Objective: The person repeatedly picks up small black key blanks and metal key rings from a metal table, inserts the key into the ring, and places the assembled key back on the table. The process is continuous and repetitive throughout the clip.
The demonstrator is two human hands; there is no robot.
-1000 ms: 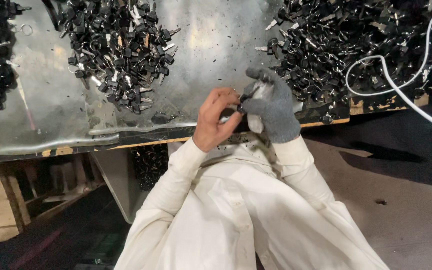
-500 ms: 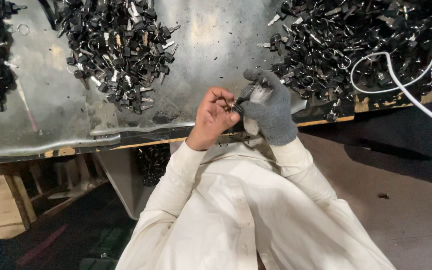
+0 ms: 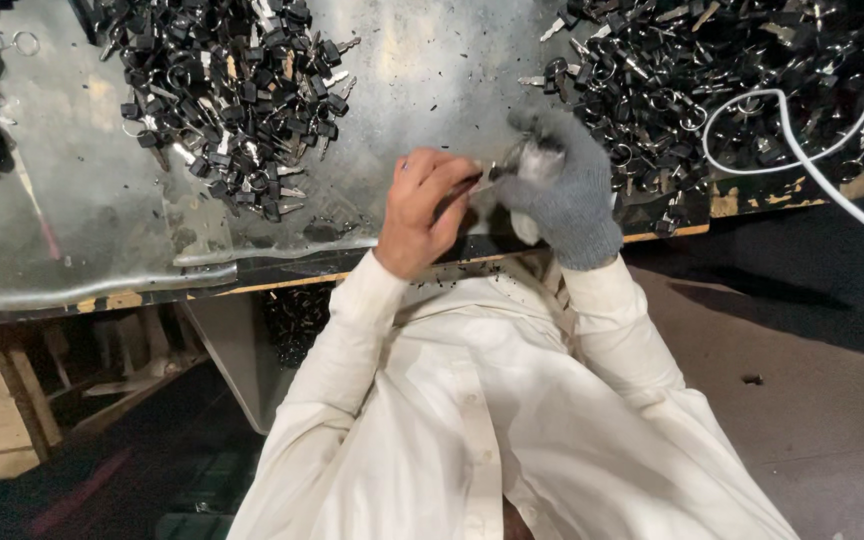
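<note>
Meanwhile both hands have barely shifted over the last second, holding at the near edge of the metal sheet (image 3: 72, 250), so the fiddling with one piece goes on. Bare left hand (image 3: 424, 212) pinches a small dark key (image 3: 497, 172), which the grey-gloved right hand (image 3: 564, 195) grips between the two key heaps (image 3: 227, 95).

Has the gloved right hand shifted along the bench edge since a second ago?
No clear shift. The gloved right hand sits just left of the right key pile, above the metal sheet's front edge, as before.
</note>
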